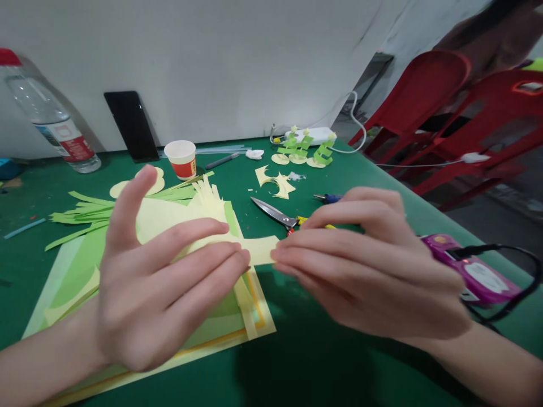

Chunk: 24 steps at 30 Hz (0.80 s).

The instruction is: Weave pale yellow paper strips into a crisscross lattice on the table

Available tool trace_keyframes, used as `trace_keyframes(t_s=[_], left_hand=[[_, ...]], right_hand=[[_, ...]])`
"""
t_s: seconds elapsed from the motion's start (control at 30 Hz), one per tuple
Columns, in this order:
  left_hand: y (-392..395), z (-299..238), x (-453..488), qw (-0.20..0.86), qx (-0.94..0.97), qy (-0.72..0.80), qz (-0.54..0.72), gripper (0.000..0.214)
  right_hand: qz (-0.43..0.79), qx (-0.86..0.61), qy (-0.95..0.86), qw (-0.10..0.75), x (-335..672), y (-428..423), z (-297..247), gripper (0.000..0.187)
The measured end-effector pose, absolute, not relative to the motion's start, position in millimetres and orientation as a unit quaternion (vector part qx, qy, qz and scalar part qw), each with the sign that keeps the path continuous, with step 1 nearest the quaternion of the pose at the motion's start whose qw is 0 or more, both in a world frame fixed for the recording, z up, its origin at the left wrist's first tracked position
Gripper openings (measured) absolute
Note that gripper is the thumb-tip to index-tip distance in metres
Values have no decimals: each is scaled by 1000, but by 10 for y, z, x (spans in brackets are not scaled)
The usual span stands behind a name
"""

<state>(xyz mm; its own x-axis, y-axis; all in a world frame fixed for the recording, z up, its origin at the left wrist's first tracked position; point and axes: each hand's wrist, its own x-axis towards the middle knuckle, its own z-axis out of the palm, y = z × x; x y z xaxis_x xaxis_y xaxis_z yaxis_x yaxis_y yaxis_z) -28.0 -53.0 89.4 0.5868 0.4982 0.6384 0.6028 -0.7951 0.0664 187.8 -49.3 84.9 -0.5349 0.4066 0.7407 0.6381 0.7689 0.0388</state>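
A small pale yellow paper strip (261,250) is stretched between my two hands above the table. My left hand (169,282) pinches its left end, with the index finger and thumb side partly raised. The right end is gripped in the fingertips of my right hand (373,265). Under my left hand lies a stack of green and yellow paper sheets (220,333), with cut green strips (91,217) and fringed yellow strips (208,195) on top. Scissors (275,213) lie open just beyond the held strip, their handles partly hidden behind my right hand.
Small green paper plants on round yellow bases (298,159) stand near a white power strip (316,135). Paper scraps (278,183), a paper cup (181,160), a phone (131,125) and a water bottle (63,124) are behind. A purple device with a cable (479,271) sits right; red chairs (419,96) stand beyond.
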Motion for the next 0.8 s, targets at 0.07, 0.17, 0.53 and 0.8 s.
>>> trace_keyframes(t_s=[0.07,0.17,0.53,0.8], left_hand=[[-483,950,-321,178,-902,-256,-298,17],[-448,987,-347,200,-918,-214,-267,17],[-373,1262,-177,-203,-838,-419,-284,7],[-188,1175,44,-384,-789,-448,-173,16]], right_hand=[[-174,-295,-871,353,1924,-463,914,11],[-182,-281,-871,359,1962,-430,979,8],[142,-417,-783,439,2058,-367,1077,17],[281,-416,-792,347,1982,-323,1057,13]])
